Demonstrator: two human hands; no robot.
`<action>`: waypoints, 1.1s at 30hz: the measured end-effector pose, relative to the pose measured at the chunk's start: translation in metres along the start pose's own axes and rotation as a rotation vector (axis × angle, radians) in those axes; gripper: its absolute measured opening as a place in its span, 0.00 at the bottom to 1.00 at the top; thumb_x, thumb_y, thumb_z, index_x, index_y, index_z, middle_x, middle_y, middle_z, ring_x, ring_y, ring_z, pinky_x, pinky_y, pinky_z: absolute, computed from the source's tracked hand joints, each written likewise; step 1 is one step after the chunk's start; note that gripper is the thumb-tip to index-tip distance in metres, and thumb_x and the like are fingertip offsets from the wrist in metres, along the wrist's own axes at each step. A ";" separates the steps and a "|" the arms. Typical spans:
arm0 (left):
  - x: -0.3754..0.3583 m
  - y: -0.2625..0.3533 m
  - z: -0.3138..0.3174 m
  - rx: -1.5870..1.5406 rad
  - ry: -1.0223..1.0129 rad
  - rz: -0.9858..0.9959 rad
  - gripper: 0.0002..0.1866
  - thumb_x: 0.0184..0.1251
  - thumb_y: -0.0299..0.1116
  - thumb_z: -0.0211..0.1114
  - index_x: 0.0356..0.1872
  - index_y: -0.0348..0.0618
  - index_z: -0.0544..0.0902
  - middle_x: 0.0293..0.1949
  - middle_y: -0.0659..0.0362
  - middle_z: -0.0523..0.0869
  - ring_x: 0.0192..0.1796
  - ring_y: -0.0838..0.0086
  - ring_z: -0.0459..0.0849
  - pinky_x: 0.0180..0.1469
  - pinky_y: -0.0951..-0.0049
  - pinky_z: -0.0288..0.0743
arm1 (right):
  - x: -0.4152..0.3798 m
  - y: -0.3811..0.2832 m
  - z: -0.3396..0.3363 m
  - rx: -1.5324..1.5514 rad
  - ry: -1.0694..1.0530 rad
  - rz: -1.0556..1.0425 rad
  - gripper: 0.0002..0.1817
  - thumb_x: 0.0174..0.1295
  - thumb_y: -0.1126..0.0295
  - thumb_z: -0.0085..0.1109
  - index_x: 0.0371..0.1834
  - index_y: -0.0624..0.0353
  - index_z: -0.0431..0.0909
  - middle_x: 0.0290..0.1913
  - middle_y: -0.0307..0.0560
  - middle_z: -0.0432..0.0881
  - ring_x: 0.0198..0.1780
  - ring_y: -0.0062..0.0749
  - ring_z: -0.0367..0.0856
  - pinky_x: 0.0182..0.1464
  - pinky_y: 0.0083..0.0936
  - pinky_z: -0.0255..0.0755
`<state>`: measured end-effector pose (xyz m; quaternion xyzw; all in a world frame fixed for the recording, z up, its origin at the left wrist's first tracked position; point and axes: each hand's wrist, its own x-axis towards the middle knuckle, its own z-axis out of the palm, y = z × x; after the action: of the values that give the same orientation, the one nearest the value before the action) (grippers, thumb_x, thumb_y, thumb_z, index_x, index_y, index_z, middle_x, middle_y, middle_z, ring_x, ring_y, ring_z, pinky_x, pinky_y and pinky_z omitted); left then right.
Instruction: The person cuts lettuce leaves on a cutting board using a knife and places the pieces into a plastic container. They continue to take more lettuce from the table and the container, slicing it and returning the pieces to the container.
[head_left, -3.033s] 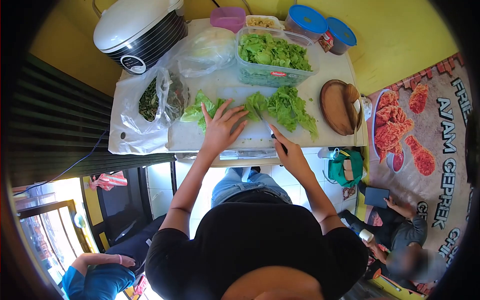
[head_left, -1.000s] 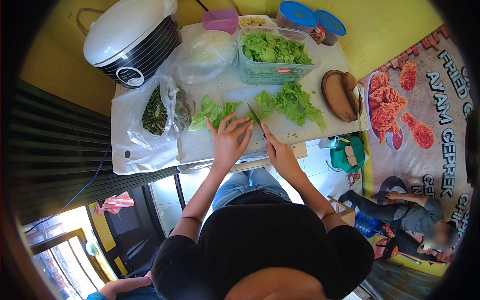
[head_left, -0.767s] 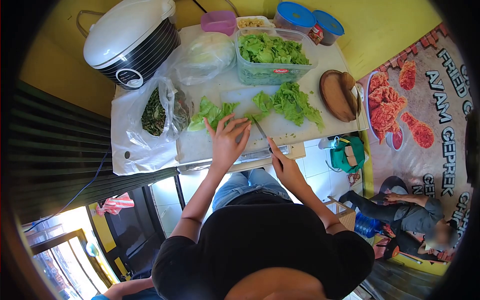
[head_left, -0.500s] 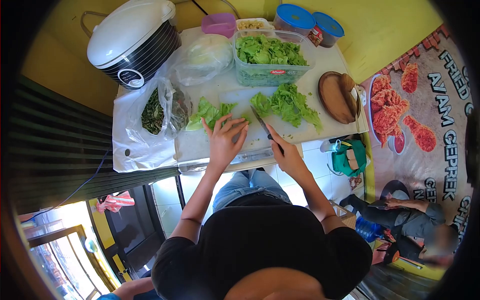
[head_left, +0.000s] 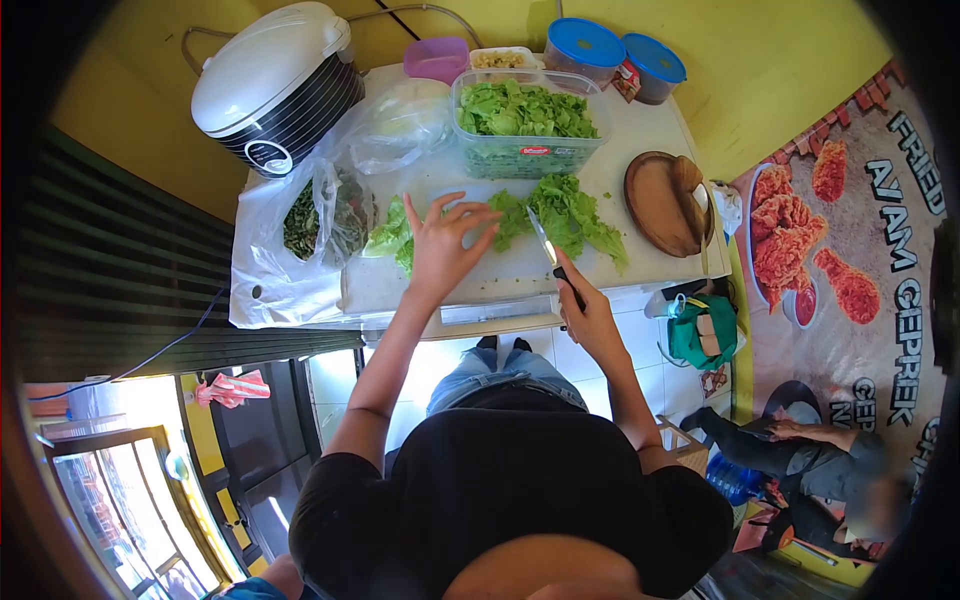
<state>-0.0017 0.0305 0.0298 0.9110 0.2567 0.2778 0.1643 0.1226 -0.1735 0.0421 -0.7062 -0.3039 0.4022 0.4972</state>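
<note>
My right hand (head_left: 588, 312) is closed round the black handle of a knife (head_left: 545, 240), whose blade points up and left beside the right lettuce pile (head_left: 575, 218). Fingers apart, my left hand (head_left: 446, 245) hovers over or rests near the smaller lettuce pieces (head_left: 392, 238) on the left; contact cannot be made out. More leaf lies between the hand and the blade. Behind both piles, a clear plastic container (head_left: 530, 158) holds cut lettuce.
A rice cooker (head_left: 275, 85) and plastic bags (head_left: 345, 225) occupy the table's left side. Round wooden boards (head_left: 655, 205) lie at right, blue-lidded tubs (head_left: 587, 42) and a purple bowl (head_left: 437, 60) behind. Another person (head_left: 810, 455) sits at lower right.
My left hand has lifted slightly, its fingers more curved. My right hand and the knife have shifted right and down, towards me. The view has moved slightly.
</note>
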 end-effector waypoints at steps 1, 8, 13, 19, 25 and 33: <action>0.007 -0.004 0.000 0.030 -0.002 0.020 0.10 0.62 0.39 0.68 0.44 0.63 0.89 0.50 0.72 0.87 0.64 0.67 0.75 0.72 0.31 0.29 | -0.001 0.003 0.000 -0.032 -0.014 -0.009 0.27 0.74 0.70 0.47 0.76 0.39 0.61 0.20 0.34 0.66 0.22 0.15 0.60 0.26 0.17 0.62; 0.039 -0.028 0.017 0.091 -0.140 0.130 0.12 0.60 0.36 0.69 0.44 0.64 0.89 0.42 0.68 0.88 0.58 0.70 0.79 0.75 0.36 0.36 | 0.000 0.009 0.017 -0.168 -0.177 -0.092 0.27 0.74 0.69 0.48 0.75 0.41 0.62 0.34 0.54 0.83 0.27 0.27 0.71 0.38 0.24 0.71; 0.030 -0.025 0.007 0.078 -0.064 0.022 0.11 0.58 0.34 0.68 0.41 0.63 0.90 0.32 0.68 0.87 0.49 0.71 0.82 0.75 0.39 0.43 | 0.007 0.002 0.009 -0.280 -0.228 -0.037 0.27 0.74 0.67 0.48 0.75 0.42 0.62 0.37 0.60 0.84 0.30 0.37 0.78 0.45 0.28 0.73; 0.000 -0.013 -0.005 0.018 -0.003 -0.260 0.10 0.55 0.36 0.69 0.39 0.60 0.89 0.29 0.68 0.86 0.44 0.70 0.83 0.73 0.42 0.50 | 0.023 0.029 0.003 -0.152 -0.143 -0.165 0.26 0.75 0.67 0.46 0.76 0.38 0.62 0.18 0.31 0.62 0.17 0.15 0.60 0.20 0.18 0.61; -0.030 -0.007 -0.013 0.096 0.028 -0.211 0.14 0.59 0.40 0.69 0.47 0.57 0.86 0.44 0.64 0.85 0.54 0.66 0.80 0.73 0.40 0.47 | 0.021 0.010 0.000 -0.136 -0.136 -0.012 0.26 0.74 0.68 0.48 0.75 0.40 0.63 0.19 0.37 0.62 0.20 0.19 0.59 0.26 0.21 0.63; -0.057 -0.015 -0.004 0.145 -0.126 -0.009 0.18 0.66 0.42 0.66 0.57 0.57 0.82 0.56 0.68 0.82 0.66 0.66 0.73 0.73 0.31 0.33 | 0.048 0.003 0.016 -0.140 -0.166 -0.168 0.25 0.75 0.66 0.47 0.75 0.39 0.63 0.18 0.31 0.64 0.17 0.14 0.60 0.18 0.18 0.61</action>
<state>-0.0507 0.0117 0.0025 0.9350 0.2693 0.2002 0.1151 0.1325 -0.1276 0.0241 -0.6754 -0.4294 0.3939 0.4519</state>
